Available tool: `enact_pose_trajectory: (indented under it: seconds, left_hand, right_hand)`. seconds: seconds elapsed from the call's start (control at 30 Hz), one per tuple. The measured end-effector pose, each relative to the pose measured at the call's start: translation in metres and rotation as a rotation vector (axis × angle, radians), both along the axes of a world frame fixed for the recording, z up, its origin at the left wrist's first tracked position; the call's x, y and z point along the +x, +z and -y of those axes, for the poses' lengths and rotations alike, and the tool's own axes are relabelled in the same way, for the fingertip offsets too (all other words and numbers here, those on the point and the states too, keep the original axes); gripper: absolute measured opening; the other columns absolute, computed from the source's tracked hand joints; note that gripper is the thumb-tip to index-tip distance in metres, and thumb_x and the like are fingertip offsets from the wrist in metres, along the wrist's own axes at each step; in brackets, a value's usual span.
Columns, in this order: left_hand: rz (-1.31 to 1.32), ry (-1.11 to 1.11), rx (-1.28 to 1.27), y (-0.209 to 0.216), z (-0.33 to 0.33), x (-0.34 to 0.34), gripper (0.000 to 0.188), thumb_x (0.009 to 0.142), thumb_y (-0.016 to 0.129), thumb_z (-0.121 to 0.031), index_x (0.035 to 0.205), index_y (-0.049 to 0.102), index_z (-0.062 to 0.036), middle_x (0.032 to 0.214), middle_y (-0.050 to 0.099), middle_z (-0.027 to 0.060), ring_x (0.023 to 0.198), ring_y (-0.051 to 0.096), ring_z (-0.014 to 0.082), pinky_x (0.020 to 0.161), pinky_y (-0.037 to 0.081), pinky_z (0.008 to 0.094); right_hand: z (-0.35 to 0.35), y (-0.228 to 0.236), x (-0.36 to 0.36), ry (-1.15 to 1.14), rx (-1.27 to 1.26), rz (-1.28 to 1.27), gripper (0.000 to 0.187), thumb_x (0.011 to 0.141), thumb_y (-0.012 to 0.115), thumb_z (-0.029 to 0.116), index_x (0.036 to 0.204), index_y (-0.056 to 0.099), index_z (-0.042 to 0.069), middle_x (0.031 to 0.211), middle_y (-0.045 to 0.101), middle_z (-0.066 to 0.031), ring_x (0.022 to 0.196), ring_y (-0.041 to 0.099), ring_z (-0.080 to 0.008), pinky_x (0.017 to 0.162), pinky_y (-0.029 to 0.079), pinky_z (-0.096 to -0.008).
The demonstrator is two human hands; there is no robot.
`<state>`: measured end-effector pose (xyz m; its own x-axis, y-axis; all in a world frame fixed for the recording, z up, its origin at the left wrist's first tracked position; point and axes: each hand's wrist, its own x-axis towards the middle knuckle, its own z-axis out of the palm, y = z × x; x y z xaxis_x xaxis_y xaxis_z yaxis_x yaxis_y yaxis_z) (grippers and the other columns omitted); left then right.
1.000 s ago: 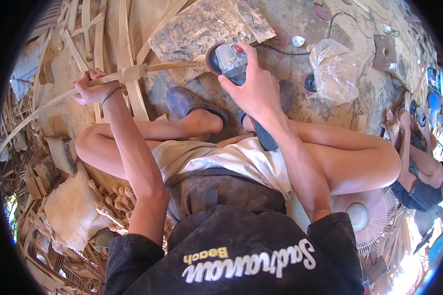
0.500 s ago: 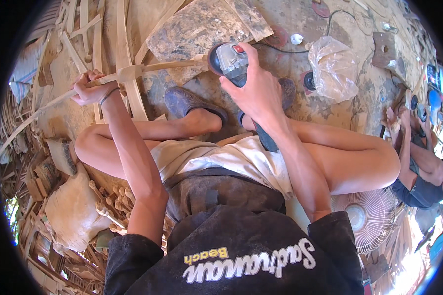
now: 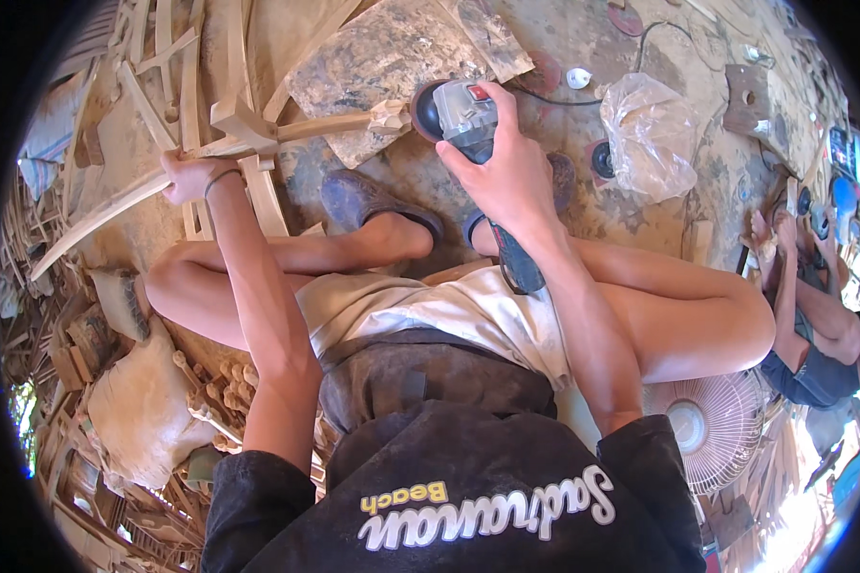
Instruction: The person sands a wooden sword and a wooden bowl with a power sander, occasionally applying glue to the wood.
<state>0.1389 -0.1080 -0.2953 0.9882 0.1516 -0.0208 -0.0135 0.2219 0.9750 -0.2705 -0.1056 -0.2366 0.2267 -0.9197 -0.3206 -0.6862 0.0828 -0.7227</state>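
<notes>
Bright, glare lower right — edges warped

- A long, slender, pale wooden piece (image 3: 320,126), unpainted and gently curved, runs slantwise through the upper left of the frame, its plain, flat end low at the left and its other end higher, near the top centre.
- A chunky, squared block of the same wood stands out partway along it; the top-centre end swells into a faceted, carved knob.
- A grey-and-black angle grinder (image 3: 464,116) with a red button is held at upper centre, head up, its body slanting down to the right.
- Its round, dark disc faces the knob, just beside it; contact cannot be told.
</notes>
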Motion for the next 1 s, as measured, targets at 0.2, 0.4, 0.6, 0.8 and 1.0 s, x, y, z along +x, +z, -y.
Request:
enact_pose_trajectory:
  seconds: [0.2,0.4,0.6,0.8,1.0]
  left_hand:
    - [0.004,0.038,0.011,-0.008,0.0,0.007,0.039,0.076,0.072,-0.01,0.097,0.041,0.0006,0.092,0.052,0.0139,0.078,0.05,0.0306,0.068,0.044,0.054]
    - [0.033,0.042,0.006,-0.01,0.003,0.007,0.036,0.074,0.072,-0.008,0.089,0.04,0.0008,0.087,0.052,0.0132,0.072,0.05,0.0302,0.064,0.045,0.0539]
    - [0.038,0.049,0.024,-0.016,0.0,0.015,0.037,0.073,0.073,-0.008,0.088,0.04,0.0003,0.088,0.052,0.0135,0.075,0.05,0.0311,0.067,0.043,0.0546]
    - [-0.037,0.092,0.069,-0.024,-0.002,0.017,0.037,0.071,0.074,-0.009,0.088,0.043,-0.0002,0.089,0.053,0.0143,0.08,0.051,0.0336,0.073,0.043,0.0579]
    - [-0.219,0.048,0.138,-0.066,-0.015,0.032,0.041,0.07,0.076,-0.013,0.1,0.054,0.0043,0.1,0.061,0.0191,0.084,0.059,0.0362,0.081,0.05,0.0603]
  right_hand:
    - [0.001,-0.001,0.007,0.008,0.042,0.022,0.082,0.093,0.084,0.039,0.16,0.04,0.02,0.12,0.078,-0.0262,0.108,0.076,-0.0504,0.094,0.059,-0.0556]
    - [0.001,0.0,0.009,0.015,0.044,0.024,0.082,0.093,0.084,0.038,0.159,0.04,0.02,0.119,0.079,-0.0262,0.107,0.076,-0.051,0.094,0.059,-0.0561]
    - [-0.001,-0.002,0.006,0.019,0.049,-0.016,0.082,0.092,0.083,0.039,0.16,0.04,0.021,0.114,0.08,-0.026,0.105,0.077,-0.0509,0.094,0.059,-0.0565]
    - [-0.001,0.0,0.0,-0.019,0.068,-0.039,0.083,0.092,0.083,0.04,0.16,0.04,0.023,0.114,0.08,-0.025,0.105,0.077,-0.0497,0.094,0.059,-0.056]
    - [-0.001,-0.001,-0.004,-0.061,0.05,-0.012,0.083,0.092,0.084,0.041,0.16,0.041,0.022,0.114,0.08,-0.0254,0.106,0.078,-0.0486,0.095,0.06,-0.0542]
